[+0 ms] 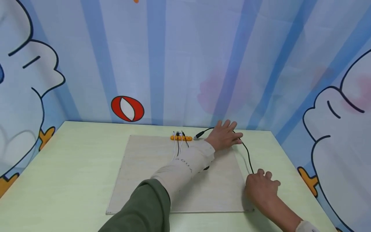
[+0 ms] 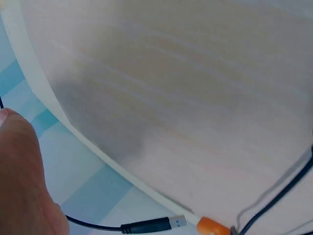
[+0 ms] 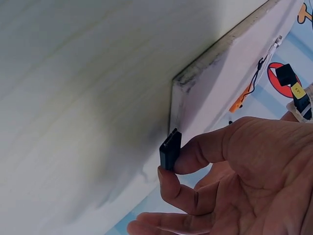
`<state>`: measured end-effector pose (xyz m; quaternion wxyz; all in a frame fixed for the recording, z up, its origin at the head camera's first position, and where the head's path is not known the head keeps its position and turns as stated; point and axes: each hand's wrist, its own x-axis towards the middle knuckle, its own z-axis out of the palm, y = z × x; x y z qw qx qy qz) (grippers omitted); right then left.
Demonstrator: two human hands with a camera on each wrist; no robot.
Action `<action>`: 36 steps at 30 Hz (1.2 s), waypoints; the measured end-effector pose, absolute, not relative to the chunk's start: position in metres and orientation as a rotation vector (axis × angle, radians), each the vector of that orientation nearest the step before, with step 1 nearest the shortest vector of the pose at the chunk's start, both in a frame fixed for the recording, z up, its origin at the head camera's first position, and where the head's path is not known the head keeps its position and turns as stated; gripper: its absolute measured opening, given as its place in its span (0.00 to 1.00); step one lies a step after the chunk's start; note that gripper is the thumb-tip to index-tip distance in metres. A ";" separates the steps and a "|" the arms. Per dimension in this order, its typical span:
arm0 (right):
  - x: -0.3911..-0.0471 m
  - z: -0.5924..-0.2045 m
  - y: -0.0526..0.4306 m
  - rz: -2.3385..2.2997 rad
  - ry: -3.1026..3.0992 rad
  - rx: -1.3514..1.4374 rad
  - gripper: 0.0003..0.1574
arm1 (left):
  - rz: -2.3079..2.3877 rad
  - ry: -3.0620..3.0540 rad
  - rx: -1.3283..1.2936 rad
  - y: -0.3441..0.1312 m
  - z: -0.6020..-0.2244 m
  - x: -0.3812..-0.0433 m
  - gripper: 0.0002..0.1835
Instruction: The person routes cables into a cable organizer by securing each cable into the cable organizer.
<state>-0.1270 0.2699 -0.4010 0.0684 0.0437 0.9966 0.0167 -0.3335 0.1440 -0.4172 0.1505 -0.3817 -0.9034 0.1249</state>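
Note:
A black USB cable (image 1: 247, 151) runs between both hands. My left hand (image 1: 223, 135) is at the board's far right, thumb and index finger together at the cable, other fingers spread. From beneath that hand, the cable's USB plug (image 2: 149, 225) sticks out, its metal tip near the orange cable holder (image 1: 189, 138). My right hand (image 1: 262, 188), by the board's right edge, pinches the black connector (image 3: 170, 151) at the other end between thumb and index finger. Its remaining fingers are loosely bent. Several thin black and white cables (image 1: 175, 146) sit in the holder's slots.
A flat grey-beige board (image 1: 145, 180) lies on the pale table (image 1: 81, 167). The cable holder is at its far edge. A striped blue cloth backdrop (image 1: 179, 64) with cartoon prints encloses the back and sides. My left sleeve (image 1: 150, 199) crosses over the board.

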 end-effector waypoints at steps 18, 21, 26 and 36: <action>-0.134 -0.397 0.241 0.080 3.076 0.003 0.14 | 0.416 -2.509 -1.163 0.101 -0.387 -0.339 0.23; -0.135 -0.396 0.233 0.087 3.086 -0.010 0.14 | 0.424 -2.497 -1.166 0.090 -0.385 -0.340 0.24; -0.136 -0.396 0.220 0.115 3.093 -0.041 0.13 | 0.442 -2.522 -1.170 0.074 -0.387 -0.343 0.25; -0.136 -0.400 0.199 0.127 3.139 -0.115 0.14 | 0.408 -2.531 -1.178 0.039 -0.398 -0.357 0.25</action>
